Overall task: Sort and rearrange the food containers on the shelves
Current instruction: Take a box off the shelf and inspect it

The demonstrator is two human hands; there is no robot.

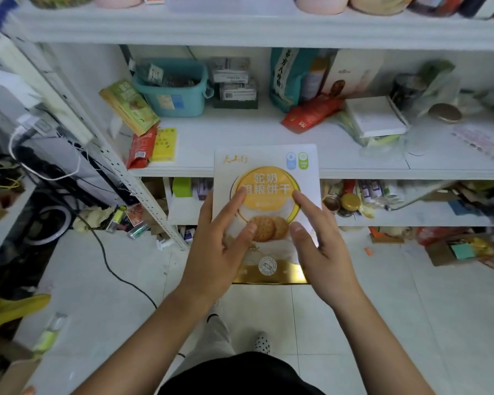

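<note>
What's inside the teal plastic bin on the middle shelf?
The teal plastic bin holds dark packets, one sticking up above the rim at its left. Its walls hide whatever lies deeper.

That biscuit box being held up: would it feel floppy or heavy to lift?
Probably stiff: the biscuit box shows a flat face and straight edges between the left hand and right hand. Likely light, since a loose finger hold carries it. Its shiny gold band suggests it may be slippery.

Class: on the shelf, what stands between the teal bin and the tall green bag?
A stack of small boxes stands between the teal bin and the green bag, in the head view.
</note>
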